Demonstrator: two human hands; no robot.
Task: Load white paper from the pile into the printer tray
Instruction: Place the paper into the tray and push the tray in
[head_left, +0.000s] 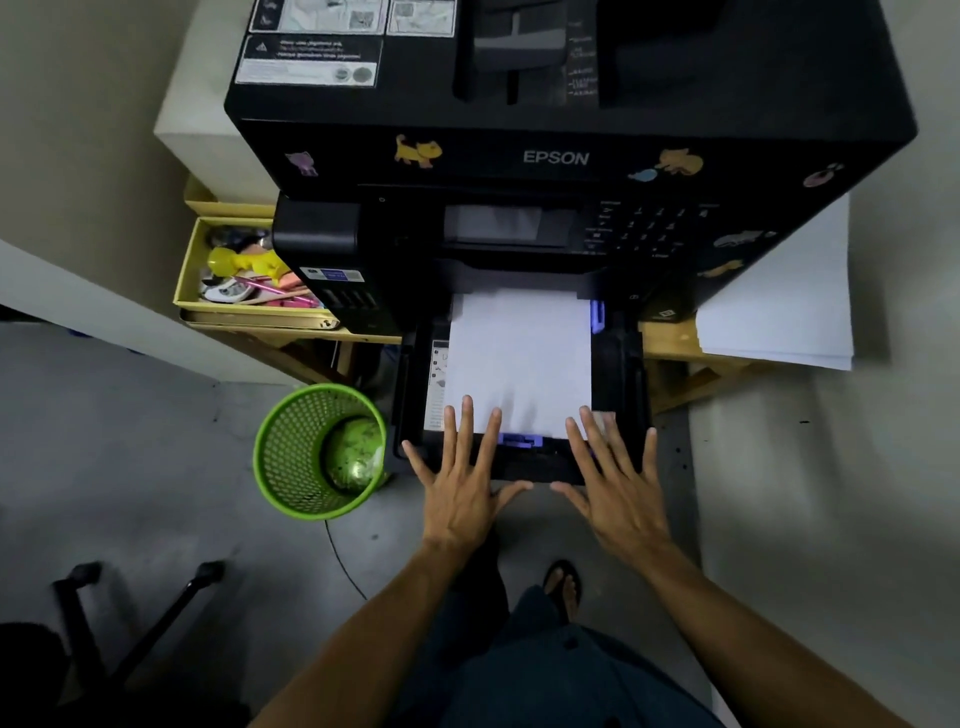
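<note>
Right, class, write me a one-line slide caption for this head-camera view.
Both open hands, left hand and right hand, rest on the pulled-out printer tray holding white paper.

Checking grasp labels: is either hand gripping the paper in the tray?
No. Both the left hand and right hand lie flat, fingers spread, over the paper and tray front.
</note>
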